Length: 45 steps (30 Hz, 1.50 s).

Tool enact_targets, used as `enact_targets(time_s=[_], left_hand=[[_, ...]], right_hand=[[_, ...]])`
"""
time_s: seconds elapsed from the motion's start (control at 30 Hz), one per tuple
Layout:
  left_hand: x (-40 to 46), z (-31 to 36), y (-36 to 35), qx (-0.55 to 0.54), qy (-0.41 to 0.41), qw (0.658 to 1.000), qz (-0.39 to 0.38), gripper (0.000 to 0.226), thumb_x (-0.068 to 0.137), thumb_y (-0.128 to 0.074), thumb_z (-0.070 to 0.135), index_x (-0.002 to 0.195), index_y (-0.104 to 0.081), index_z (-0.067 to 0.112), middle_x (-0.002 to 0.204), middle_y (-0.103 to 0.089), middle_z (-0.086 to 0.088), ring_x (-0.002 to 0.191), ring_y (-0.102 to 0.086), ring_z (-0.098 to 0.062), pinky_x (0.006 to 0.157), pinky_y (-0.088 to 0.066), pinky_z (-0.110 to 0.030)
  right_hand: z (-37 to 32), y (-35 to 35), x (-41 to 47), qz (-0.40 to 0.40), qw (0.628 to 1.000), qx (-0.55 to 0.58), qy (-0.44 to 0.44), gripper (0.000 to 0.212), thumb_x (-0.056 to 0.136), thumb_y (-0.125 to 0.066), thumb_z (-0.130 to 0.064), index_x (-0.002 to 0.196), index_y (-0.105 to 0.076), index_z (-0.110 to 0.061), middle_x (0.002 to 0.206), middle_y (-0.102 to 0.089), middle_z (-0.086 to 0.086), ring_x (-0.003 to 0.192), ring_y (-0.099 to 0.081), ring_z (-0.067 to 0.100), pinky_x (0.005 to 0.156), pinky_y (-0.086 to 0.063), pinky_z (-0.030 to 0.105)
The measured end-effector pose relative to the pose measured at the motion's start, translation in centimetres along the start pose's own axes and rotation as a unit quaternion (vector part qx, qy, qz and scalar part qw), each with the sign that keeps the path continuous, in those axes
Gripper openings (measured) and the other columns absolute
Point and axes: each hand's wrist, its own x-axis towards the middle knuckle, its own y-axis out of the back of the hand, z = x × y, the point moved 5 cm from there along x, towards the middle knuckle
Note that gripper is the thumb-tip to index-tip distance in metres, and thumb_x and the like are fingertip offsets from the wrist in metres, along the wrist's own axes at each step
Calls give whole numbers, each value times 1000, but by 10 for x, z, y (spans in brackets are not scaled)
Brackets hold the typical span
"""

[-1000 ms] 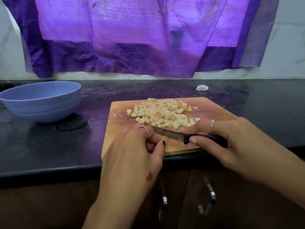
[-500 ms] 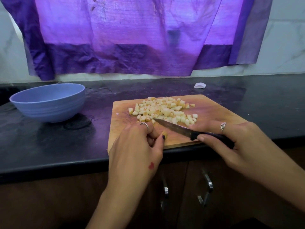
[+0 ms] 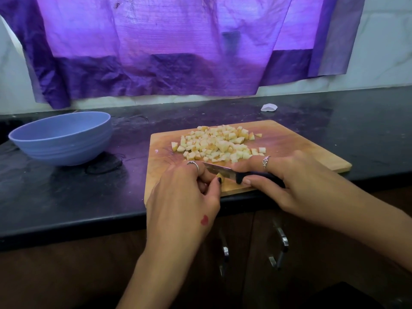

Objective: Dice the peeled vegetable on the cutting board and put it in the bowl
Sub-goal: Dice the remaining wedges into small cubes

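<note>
A wooden cutting board (image 3: pixel 296 143) lies on the black counter with a heap of pale diced vegetable cubes (image 3: pixel 219 144) at its far middle. My left hand (image 3: pixel 187 195) pinches a small remaining vegetable piece (image 3: pixel 219 175) at the board's near edge; most of that piece is hidden by my fingers. My right hand (image 3: pixel 296 181) grips the black handle of a knife (image 3: pixel 219 170), whose blade points left and lies on that piece. A blue bowl (image 3: pixel 62 137) stands on the counter to the left of the board; I cannot see its inside.
A small white scrap (image 3: pixel 269 107) lies on the black counter (image 3: pixel 66 192) behind the board. A purple cloth (image 3: pixel 178 47) hangs on the wall at the back. Cabinet doors with metal handles (image 3: pixel 279 246) are below the counter edge.
The knife blade rose off the piece half a second ago and has come back down onto it. My left hand has kept its hold on the piece. The camera view has shifted slightly.
</note>
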Motion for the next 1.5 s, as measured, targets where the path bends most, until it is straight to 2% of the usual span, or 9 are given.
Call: enact_targets(time_s=[0.17,0.3,0.53,0.83,1.0,1.13,1.27,1.4,1.5], left_hand=[[1,0,2,-2,4,1000,1,23,84,-67,32,63,-58,26,62,-51,12,62,-48,-5,53,-34,-24],[0,-1,2,-1,1,1000,13,26,84,-67,32,62,-56,25,59,-49,10,61,-47,-7,54,-33,-25],[2,1,3,-5,7,1000,-5,34,85,-68,30,57,-49,30,56,-47,13,58,-45,-5,53,-31,-24],[4,-2,0,-6,8,1000,-19,22,86,-66,31,66,-59,25,59,-53,10,58,-47,-7,55,-39,-26],[2,2,0,9,7,1000,-7,24,86,-65,30,64,-57,27,59,-52,11,58,-49,-6,55,-39,-25],[2,4,1,35,5,999,25,26,86,-64,33,63,-54,28,62,-48,13,61,-48,-4,53,-36,-23],[0,7,3,52,4,998,42,26,87,-62,36,64,-52,29,63,-48,13,60,-47,-4,49,-28,-17],[-1,4,4,28,-5,999,31,19,86,-64,29,68,-56,30,67,-47,16,64,-47,-1,52,-30,-16],[0,2,4,19,0,1000,15,14,86,-63,28,73,-61,30,69,-52,17,67,-49,2,54,-32,-12]], right_hand=[[6,15,-19,16,999,-39,15,39,87,-35,-56,115,-59,-47,94,-69,-18,87,-62,4,71,-53,34],[6,27,-26,65,997,-25,26,31,88,-46,-47,107,-69,-39,86,-68,-21,71,-45,-25,61,-36,9],[-2,19,-24,90,995,-18,48,30,88,-45,-44,101,-70,-35,67,-52,-26,65,-43,-14,65,-33,-2],[-2,4,2,24,999,21,39,20,92,-54,-41,104,-68,-34,78,-66,-11,72,-55,3,66,-45,28],[0,6,2,9,997,3,76,17,92,-56,-39,105,-66,-35,69,-53,-24,73,-51,-11,64,-40,14],[7,20,-8,6,995,-7,98,34,92,-41,-52,100,-68,-32,84,-62,-20,84,-55,-6,75,-48,21],[14,30,-15,48,994,-14,94,24,89,-54,-37,100,-72,-26,73,-40,-38,78,-38,-33,66,-29,-4],[6,27,-16,76,994,9,83,26,89,-50,-40,102,-70,-29,77,-55,-31,73,-47,-24,66,-32,-4],[3,19,-14,68,995,16,75,32,88,-45,-45,105,-69,-32,90,-67,-19,84,-56,-6,76,-43,12]])
